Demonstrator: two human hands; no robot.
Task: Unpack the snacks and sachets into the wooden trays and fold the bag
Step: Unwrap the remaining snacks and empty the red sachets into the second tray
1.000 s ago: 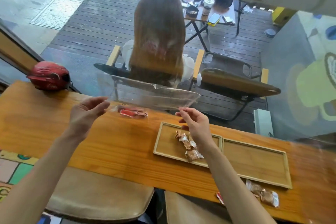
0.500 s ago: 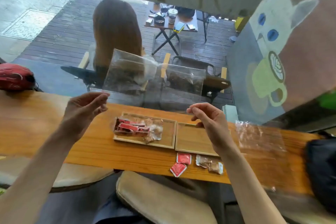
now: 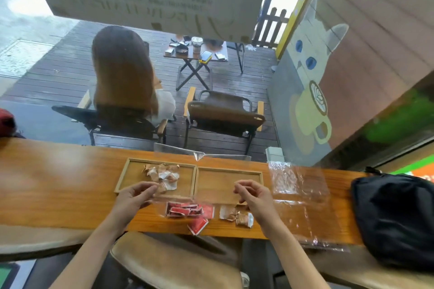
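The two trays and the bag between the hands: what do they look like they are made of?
The trays look like light wood with a matte finish: grain shows and thin raised rims frame them. The bag seems to be thin clear plastic film: the red sachets show through it, and it crinkles and glints.

Right tray (image 3: pixel 229 182) bare and reachable, red sachets (image 3: pixel 187 210) crowding counter edge, black bag (image 3: pixel 397 216) blocking far right

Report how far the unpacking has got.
Done: brown snacks lie in the left tray. In hand: left hand and right hand pinch a clear bag holding red sachets. Left: the right tray is bare; loose sachet and snacks sit on the counter; bag unfolded.
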